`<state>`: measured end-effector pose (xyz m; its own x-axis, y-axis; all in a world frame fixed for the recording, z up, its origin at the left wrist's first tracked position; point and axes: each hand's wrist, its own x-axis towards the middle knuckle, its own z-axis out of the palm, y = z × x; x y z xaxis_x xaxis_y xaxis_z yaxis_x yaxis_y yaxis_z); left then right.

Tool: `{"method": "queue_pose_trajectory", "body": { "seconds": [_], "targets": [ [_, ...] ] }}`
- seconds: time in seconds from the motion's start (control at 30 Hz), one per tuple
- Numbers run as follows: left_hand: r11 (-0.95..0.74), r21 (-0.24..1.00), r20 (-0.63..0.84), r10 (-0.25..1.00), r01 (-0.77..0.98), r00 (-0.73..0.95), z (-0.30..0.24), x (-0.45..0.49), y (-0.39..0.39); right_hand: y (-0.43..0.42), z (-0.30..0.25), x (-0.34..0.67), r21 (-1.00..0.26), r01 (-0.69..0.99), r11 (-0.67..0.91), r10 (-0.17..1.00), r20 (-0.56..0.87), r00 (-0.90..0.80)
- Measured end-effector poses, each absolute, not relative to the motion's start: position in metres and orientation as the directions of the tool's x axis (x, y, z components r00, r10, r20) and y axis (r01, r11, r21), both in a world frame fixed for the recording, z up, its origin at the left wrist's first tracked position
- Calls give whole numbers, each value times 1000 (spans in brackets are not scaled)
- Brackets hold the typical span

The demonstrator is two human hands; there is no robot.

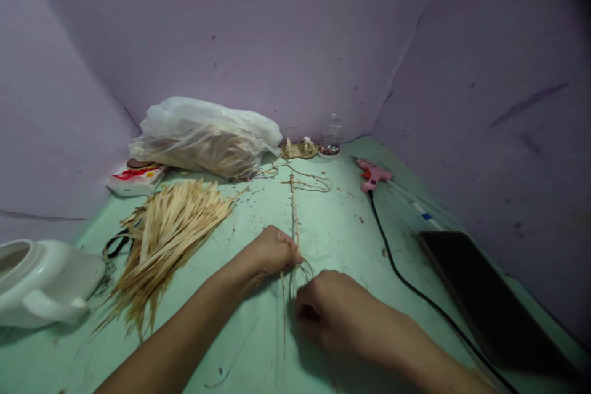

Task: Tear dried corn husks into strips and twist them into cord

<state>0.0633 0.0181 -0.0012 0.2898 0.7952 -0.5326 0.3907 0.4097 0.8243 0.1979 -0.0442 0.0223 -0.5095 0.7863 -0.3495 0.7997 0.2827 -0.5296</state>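
Observation:
A thin braided straw cord runs down the middle of the pale green table from the far side toward me. My left hand is closed and pinches the cord at its near end. My right hand lies just below, fingers curled around the loose straw strands that hang from the braid. A fanned bundle of dry straw strips lies to the left of my left forearm.
A clear plastic bag of straw sits at the back, with a small woven piece and a bead jar beside it. A pink glue gun and its black cable lie right, near a dark phone. A white pot stands left.

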Motion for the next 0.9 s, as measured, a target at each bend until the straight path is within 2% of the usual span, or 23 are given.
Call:
{"method": "queue_pose_trajectory", "body": {
  "seconds": [0.07,0.1,0.17,0.23,0.27,0.3,0.37,0.43,0.57,0.7,0.8,0.9],
  "targets": [
    [398,825,-529,796,402,296,3,63,18,-38,29,212,-715,678,172,655,-430,-621],
    [389,825,-524,797,409,299,4,63,18,-33,31,218,-785,616,60,639,-444,-628],
    [369,831,-512,799,417,314,4,61,18,-23,31,224,-864,466,-191,756,-433,-491],
    [353,838,-501,800,417,331,3,61,18,-14,27,222,-889,270,-369,869,-433,-240],
    [347,841,-497,799,416,338,2,60,18,-10,24,219,-888,180,-423,878,-451,-159],
    [342,844,-494,796,413,349,1,60,18,-8,20,214,-880,105,-464,869,-475,-137],
    [337,849,-490,791,408,366,0,61,19,-7,12,203,-845,21,-534,823,-525,-217],
    [340,853,-489,786,395,378,0,61,19,-8,3,196,-833,18,-552,799,-535,-274],
    [308,849,-485,778,430,399,-1,59,22,-8,-13,192,-874,107,-474,854,-486,-186],
    [200,785,-485,789,587,379,-3,57,23,-6,-21,194,-875,177,-451,871,-475,-128],
    [33,634,-418,855,773,306,2,57,19,-7,-19,193,-849,196,-490,850,-516,-111],
    [-112,400,-295,924,910,243,18,62,6,-9,-15,191,-847,160,-507,841,-527,-121]
  ]
}}
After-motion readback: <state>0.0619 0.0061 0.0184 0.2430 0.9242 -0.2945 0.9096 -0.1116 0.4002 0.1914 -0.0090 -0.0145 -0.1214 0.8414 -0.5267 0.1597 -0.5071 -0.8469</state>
